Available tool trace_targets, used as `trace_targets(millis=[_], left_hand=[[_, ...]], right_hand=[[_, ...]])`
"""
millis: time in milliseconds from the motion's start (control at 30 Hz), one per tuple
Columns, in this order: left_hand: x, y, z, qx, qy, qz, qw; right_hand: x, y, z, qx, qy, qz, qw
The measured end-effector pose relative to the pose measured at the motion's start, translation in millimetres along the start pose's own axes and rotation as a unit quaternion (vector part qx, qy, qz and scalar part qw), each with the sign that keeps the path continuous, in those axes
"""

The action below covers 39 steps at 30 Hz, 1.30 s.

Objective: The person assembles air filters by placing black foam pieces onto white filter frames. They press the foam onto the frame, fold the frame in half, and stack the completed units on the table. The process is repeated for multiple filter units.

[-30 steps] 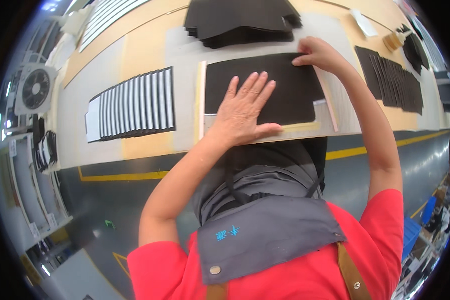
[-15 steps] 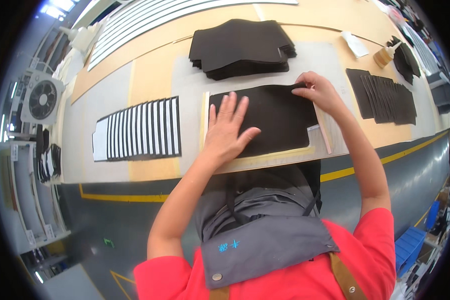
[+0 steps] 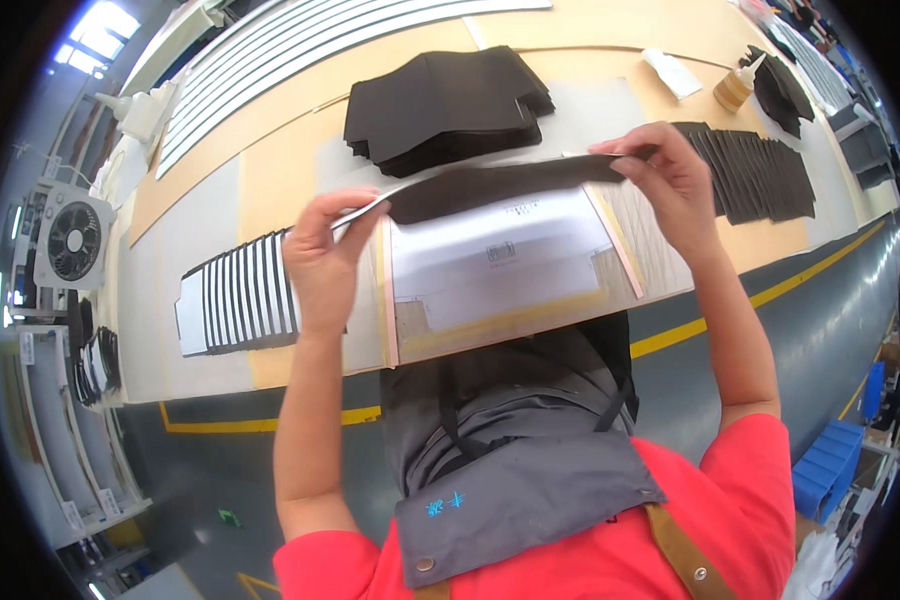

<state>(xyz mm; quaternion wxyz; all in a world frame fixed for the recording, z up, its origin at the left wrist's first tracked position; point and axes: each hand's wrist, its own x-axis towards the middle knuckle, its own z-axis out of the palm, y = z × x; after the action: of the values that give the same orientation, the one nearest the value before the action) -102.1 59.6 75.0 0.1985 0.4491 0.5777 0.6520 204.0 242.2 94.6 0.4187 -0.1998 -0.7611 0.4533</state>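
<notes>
"In the head view, gripping what?"
"A dark sheet (image 3: 500, 186), pinched tightly thumb-to-finger at one end by the left hand (image 3: 323, 250), at the other by the right hand (image 3: 680, 200)."
"And runs which way?"
"Lengthwise from grip to grip (about equally close to both), over the far part of a white printed sheet (image 3: 470, 280), nearer than the dark stack (image 3: 440, 108)."

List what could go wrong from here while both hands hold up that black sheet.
The black sheet is pinched near its ends by the left hand and the right hand, so its unsupported middle might sag or crease. In this view the left hand also overlaps the fanned black-and-white pieces; if it dipped, it might knock them out of line.
</notes>
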Motion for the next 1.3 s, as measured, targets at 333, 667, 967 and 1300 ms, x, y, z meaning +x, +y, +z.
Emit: trace_targets(millis=[333,667,967,1300], left_hand=[[-84,-38,-36,0.387,-0.231,0.245,0.859],[-94,-41,-40,0.393,-0.278,0.219,0.849],[-89,-37,-38,0.376,-0.274,0.170,0.869],[-83,-37,-44,0.382,-0.286,0.160,0.864]], right_hand=[[-95,44,5,-0.337,-0.266,-0.205,0.879],[-105,45,7,-0.321,-0.291,-0.175,0.884],[-96,40,7,-0.361,-0.260,-0.127,0.886],[-83,46,-3,-0.384,-0.288,-0.119,0.869]])
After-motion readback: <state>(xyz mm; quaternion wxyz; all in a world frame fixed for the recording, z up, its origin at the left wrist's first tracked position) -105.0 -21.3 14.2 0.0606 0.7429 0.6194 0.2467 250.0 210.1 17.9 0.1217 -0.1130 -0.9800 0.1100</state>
